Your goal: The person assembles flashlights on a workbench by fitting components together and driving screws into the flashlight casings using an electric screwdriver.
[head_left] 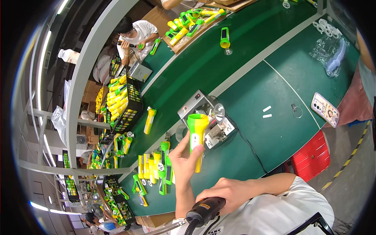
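My left hand [183, 161] is closed round a yellow and green flashlight [198, 135], held upright with its wide green and yellow head at the top. My right hand [231, 192], low and close to my body, grips a black electric screwdriver [206, 208] with a coiled cord; its tip is hidden. Just behind the flashlight stands a small metal bench device [194, 105] with a clear round lens piece [219, 112] on it. Left of my left hand, several yellow and green flashlights [165, 166] lie in a row on the green table [250, 145].
A black crate [135, 98] full of yellow flashlight bodies stands at the left. Across the belt [203, 62], a co-worker [143, 37] handles parts. A phone [325, 109] lies by the right table edge, above a red stool [312, 154]. A black cable [250, 150] runs from the device.
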Tool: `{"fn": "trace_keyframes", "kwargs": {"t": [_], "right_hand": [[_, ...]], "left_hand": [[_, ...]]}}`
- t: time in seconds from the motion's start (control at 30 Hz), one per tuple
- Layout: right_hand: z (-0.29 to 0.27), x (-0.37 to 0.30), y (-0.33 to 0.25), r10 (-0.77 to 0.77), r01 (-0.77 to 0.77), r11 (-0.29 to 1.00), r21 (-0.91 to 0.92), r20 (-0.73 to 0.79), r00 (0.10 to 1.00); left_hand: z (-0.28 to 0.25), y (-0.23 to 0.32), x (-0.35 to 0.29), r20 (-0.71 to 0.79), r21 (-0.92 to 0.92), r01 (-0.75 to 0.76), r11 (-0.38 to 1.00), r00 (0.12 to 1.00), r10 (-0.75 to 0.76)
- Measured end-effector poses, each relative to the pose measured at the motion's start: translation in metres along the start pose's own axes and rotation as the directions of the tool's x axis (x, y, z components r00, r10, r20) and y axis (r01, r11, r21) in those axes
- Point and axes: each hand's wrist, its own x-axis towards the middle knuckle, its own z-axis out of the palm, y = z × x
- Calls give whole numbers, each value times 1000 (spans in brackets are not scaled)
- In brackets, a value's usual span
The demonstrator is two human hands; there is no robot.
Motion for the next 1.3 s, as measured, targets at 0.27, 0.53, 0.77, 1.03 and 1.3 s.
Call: {"fn": "trace_keyframes", "kwargs": {"t": [0.27,0.53,0.77,1.03,1.3], "right_hand": [[18,10,7,-11,9,999,45,36,999],[14,9,3,-17,16,1000,12,26,1000],[-28,12,-9,-34,31,998,-53,-58,998],[-99,20,-7,-83,41,981,-191,-218,972],[-132,6,4,-46,5,993,-115,-352,935]], "left_hand": [[-17,3,4,19,-471,142,871,988,-151],[-24,29,30,-29,-340,5,940,999,-16],[6,34,250,251,571,-355,740,934,255],[65,-127,455,421,867,-369,334,902,-97],[273,-93,495,424,756,-422,501,898,116]]}}
